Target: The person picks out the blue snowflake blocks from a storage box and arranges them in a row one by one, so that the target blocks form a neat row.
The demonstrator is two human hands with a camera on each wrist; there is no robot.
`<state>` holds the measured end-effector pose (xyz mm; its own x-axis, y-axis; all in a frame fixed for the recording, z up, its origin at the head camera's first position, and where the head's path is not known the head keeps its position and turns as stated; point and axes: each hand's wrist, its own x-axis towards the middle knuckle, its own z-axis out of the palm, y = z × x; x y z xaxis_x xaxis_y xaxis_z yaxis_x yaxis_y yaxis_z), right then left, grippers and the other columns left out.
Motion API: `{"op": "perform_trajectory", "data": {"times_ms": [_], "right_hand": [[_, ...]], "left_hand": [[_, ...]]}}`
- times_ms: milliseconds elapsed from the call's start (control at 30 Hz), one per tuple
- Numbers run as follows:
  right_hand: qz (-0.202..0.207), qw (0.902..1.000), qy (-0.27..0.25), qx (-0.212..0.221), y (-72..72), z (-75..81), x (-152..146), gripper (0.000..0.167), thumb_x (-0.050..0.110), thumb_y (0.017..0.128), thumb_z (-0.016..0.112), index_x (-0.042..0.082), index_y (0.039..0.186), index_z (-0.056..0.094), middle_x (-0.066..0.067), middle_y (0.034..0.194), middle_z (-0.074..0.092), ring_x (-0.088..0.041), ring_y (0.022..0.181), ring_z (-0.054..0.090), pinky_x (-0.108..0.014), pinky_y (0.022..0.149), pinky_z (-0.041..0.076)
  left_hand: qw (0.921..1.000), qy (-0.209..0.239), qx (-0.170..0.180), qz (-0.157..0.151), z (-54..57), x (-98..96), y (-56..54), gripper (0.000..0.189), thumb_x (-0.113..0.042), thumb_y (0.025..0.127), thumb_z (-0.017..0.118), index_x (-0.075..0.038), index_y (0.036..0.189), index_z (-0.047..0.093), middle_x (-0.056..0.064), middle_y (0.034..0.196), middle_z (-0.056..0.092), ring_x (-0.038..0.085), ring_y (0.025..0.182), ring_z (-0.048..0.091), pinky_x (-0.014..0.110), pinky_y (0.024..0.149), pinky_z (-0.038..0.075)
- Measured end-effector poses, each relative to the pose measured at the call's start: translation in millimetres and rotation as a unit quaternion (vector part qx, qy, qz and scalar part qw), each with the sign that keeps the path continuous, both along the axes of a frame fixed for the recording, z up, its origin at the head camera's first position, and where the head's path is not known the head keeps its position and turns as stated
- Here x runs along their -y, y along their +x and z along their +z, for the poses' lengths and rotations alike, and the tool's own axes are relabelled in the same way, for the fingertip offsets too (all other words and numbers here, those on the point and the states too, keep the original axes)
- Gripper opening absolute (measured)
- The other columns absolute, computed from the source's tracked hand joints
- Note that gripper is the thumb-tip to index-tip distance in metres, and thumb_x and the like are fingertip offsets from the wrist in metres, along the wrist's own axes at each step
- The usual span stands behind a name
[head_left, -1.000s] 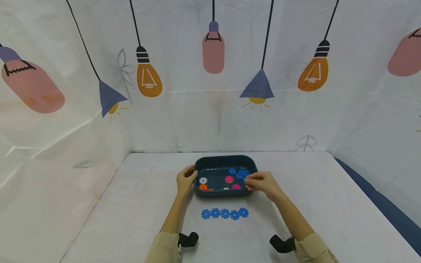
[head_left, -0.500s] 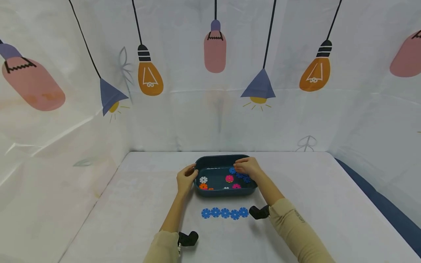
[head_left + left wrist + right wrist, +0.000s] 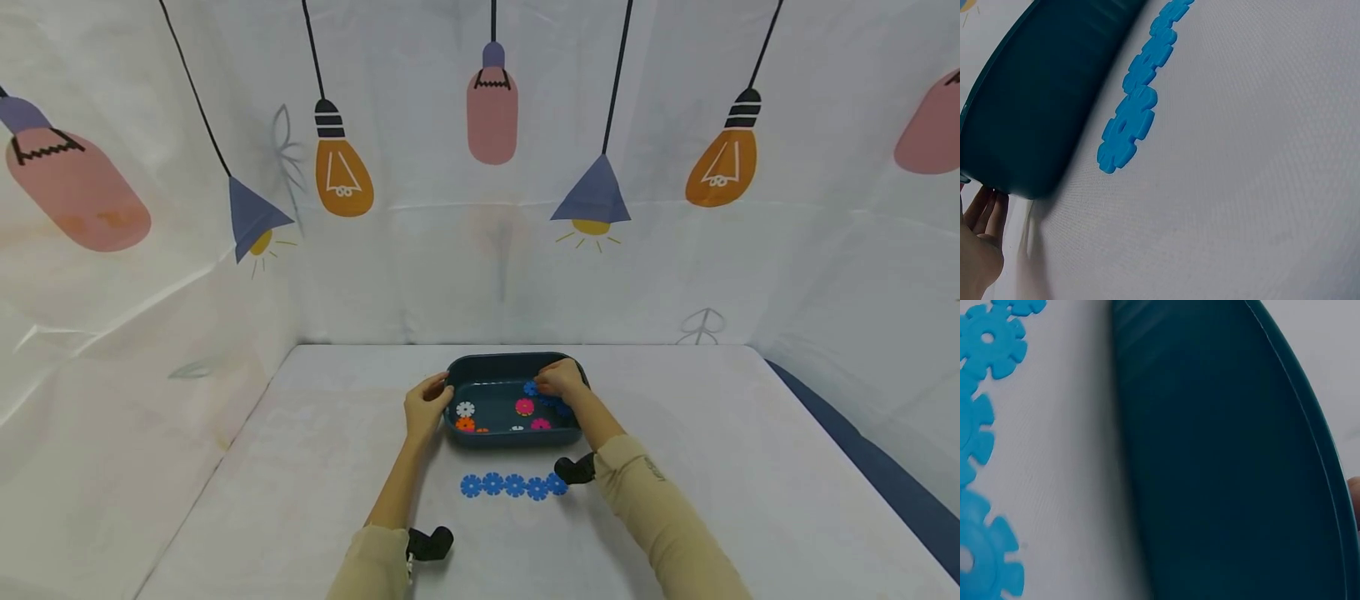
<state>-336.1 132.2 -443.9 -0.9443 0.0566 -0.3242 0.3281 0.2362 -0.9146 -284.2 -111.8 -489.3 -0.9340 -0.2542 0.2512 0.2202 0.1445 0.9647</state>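
Note:
My left hand (image 3: 425, 408) grips the left end of a dark teal tray (image 3: 491, 439), thumb at the rim and fingers against the outside wall. Inside the tray, at its back right, my right hand (image 3: 561, 380) reaches down among blue flower-shaped discs (image 3: 531, 388). Its fingertips are hidden, so whether they pinch a disc does not show. On the table in front of the tray lies a row of several blue flower discs (image 3: 514, 485), joined edge to edge; the left wrist view shows this blue chain (image 3: 1127, 128) close up.
White (image 3: 465, 409), pink (image 3: 524, 407) and orange discs (image 3: 465, 424) lie loose in the tray. A white cloth covers the table (image 3: 337, 467). Behind stands a white curtain (image 3: 420, 275) printed with lamps. Black wrist mounts (image 3: 431, 544) stick out from the sleeves.
My right hand has moved from the tray's right front edge leftward and back, then down into the blue discs. My left hand keeps its hold on the tray, and the row looks unchanged.

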Motion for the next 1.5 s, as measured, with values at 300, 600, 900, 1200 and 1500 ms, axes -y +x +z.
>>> {"op": "perform_trajectory", "data": {"times_ms": [300, 600, 900, 1200, 1500], "right_hand": [[0.030, 0.9983, -0.050, -0.004, -35.9, -43.3, 6.6, 0.035, -0.006, 0.080, 0.067, -0.014, 0.113, 0.060, -0.028, 0.108, 0.063, -0.031, 0.091, 0.067, -0.035, 0.077, 0.055], [-0.009, 0.9989, -0.044, -0.012, 7.6, 4.5, 20.1, 0.035, -0.011, 0.084, 0.058, -0.019, 0.118, 0.054, -0.034, 0.119, 0.055, -0.027, 0.087, 0.068, -0.030, 0.076, 0.055], [0.025, 0.9991, -0.033, 0.010, -14.0, -20.1, 16.7, 0.031, -0.008, 0.081, 0.065, -0.015, 0.110, 0.061, -0.029, 0.105, 0.064, -0.031, 0.087, 0.068, -0.036, 0.075, 0.056], [0.047, 0.9971, -0.053, 0.028, -7.2, -14.7, 54.0, 0.036, -0.013, 0.082, 0.061, -0.017, 0.117, 0.055, -0.032, 0.115, 0.059, -0.035, 0.095, 0.066, -0.040, 0.082, 0.053], [0.098, 0.9842, -0.146, 0.018, -17.7, -34.3, 75.1, 0.036, -0.012, 0.078, 0.066, -0.017, 0.113, 0.059, -0.031, 0.109, 0.061, -0.035, 0.093, 0.066, -0.040, 0.080, 0.054]], "left_hand": [[0.9998, -0.013, -0.016, -0.006, 15.7, -1.6, 12.0, 0.028, 0.001, 0.083, 0.064, 0.009, 0.110, 0.064, 0.027, 0.109, 0.064, 0.039, 0.099, 0.062, 0.046, 0.089, 0.049], [0.9999, 0.003, -0.011, -0.013, 30.8, -5.8, 26.3, 0.028, 0.005, 0.083, 0.063, 0.012, 0.111, 0.063, 0.029, 0.111, 0.063, 0.042, 0.102, 0.060, 0.050, 0.092, 0.046], [0.9998, 0.000, -0.015, -0.009, 33.7, -4.6, 26.9, 0.029, 0.004, 0.084, 0.062, 0.012, 0.111, 0.063, 0.029, 0.111, 0.063, 0.042, 0.102, 0.059, 0.051, 0.092, 0.046], [0.9998, 0.007, -0.010, -0.016, 31.8, -4.3, 25.6, 0.029, 0.004, 0.083, 0.063, 0.011, 0.111, 0.063, 0.027, 0.113, 0.063, 0.040, 0.103, 0.060, 0.041, 0.092, 0.048], [0.9999, 0.003, -0.012, -0.012, 33.4, -5.4, 24.7, 0.028, 0.004, 0.083, 0.063, 0.011, 0.111, 0.064, 0.028, 0.111, 0.063, 0.040, 0.102, 0.060, 0.043, 0.091, 0.048]]}}
